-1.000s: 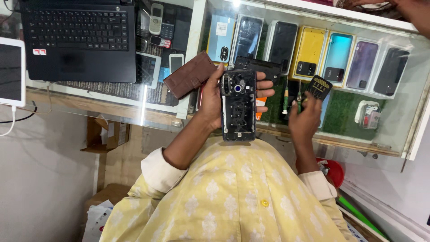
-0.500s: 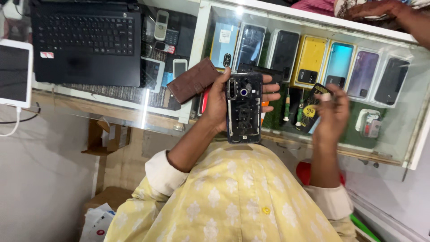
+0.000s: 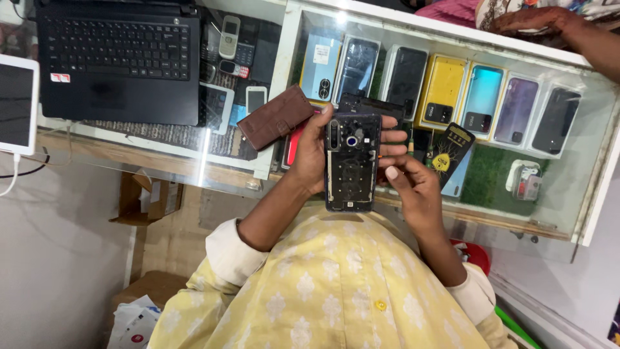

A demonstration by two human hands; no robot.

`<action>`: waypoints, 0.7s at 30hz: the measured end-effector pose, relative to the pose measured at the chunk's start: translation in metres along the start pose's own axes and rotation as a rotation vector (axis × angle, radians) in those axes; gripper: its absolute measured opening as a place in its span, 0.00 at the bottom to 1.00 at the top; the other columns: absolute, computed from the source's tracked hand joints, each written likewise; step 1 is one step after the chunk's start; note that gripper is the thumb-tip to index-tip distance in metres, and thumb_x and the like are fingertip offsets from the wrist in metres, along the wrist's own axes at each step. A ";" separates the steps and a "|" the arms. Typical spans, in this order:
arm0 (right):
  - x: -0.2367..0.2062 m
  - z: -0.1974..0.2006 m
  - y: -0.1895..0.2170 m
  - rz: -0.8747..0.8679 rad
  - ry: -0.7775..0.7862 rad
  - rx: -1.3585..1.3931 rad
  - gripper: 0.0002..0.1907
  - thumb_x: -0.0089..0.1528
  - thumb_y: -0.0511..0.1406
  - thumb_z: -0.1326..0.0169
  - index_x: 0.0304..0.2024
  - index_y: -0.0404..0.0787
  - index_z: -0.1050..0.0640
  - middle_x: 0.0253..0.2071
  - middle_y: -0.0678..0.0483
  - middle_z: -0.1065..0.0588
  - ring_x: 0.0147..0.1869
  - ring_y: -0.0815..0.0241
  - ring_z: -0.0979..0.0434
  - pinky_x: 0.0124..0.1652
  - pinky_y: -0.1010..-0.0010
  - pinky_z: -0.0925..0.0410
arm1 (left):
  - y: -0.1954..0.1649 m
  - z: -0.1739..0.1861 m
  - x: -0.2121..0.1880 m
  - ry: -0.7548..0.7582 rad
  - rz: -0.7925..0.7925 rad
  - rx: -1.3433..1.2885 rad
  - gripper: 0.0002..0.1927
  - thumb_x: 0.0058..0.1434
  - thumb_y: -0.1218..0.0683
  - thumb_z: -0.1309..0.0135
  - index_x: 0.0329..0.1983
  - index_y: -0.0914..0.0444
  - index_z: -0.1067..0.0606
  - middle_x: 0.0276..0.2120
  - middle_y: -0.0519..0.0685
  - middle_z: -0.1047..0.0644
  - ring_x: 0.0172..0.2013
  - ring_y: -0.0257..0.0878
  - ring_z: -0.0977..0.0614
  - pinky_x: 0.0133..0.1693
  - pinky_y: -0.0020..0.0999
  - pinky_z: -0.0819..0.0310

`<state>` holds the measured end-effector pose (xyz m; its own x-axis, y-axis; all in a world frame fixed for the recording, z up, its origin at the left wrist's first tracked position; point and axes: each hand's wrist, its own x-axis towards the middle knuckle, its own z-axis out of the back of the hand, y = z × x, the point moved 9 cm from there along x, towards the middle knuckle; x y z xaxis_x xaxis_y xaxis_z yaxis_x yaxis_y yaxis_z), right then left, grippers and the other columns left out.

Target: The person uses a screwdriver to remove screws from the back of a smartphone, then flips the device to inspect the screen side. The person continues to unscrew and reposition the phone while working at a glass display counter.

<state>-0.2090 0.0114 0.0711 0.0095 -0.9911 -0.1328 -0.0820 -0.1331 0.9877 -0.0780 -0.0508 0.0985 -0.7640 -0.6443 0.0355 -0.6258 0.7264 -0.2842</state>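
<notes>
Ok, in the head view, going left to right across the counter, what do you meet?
White tablet → black laptop → brown wallet case → left hand gripping the opened phone → right hand touching its edge → black and yellow packet → white charger.

our left hand [image 3: 314,155] covers the left edge of the opened phone [image 3: 351,161], which hides our palm. another person's arm [image 3: 562,29] runs off the right edge. the tablet [image 3: 16,103] is cut at the left.

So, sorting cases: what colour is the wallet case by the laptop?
Brown wallet case, clearest in the head view.
</notes>
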 end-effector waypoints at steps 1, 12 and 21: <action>-0.003 0.000 0.003 -0.001 -0.003 0.000 0.13 0.71 0.35 0.47 0.50 0.29 0.22 0.44 0.51 0.20 0.45 0.64 0.21 0.48 0.70 0.27 | 0.002 0.000 0.000 -0.001 0.006 -0.030 0.51 0.70 0.26 0.68 0.74 0.75 0.41 0.65 0.70 0.30 0.64 0.59 0.25 0.68 0.55 0.31; -0.012 -0.006 -0.007 -0.089 0.089 -0.043 0.14 0.69 0.37 0.45 0.47 0.29 0.22 0.40 0.53 0.21 0.41 0.69 0.24 0.43 0.75 0.29 | -0.002 -0.007 -0.003 0.001 -0.035 0.015 0.50 0.70 0.27 0.68 0.75 0.75 0.41 0.67 0.70 0.31 0.64 0.59 0.25 0.66 0.55 0.29; -0.017 -0.008 -0.004 -0.084 0.115 -0.157 0.13 0.69 0.37 0.44 0.39 0.30 0.20 0.33 0.56 0.22 0.36 0.72 0.27 0.37 0.78 0.33 | -0.002 -0.010 -0.002 0.037 -0.026 0.004 0.51 0.70 0.27 0.68 0.75 0.75 0.41 0.67 0.70 0.31 0.64 0.58 0.24 0.66 0.54 0.28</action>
<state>-0.2007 0.0291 0.0704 0.1245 -0.9689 -0.2137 0.0798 -0.2049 0.9755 -0.0774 -0.0485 0.1087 -0.7528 -0.6535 0.0785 -0.6448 0.7084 -0.2870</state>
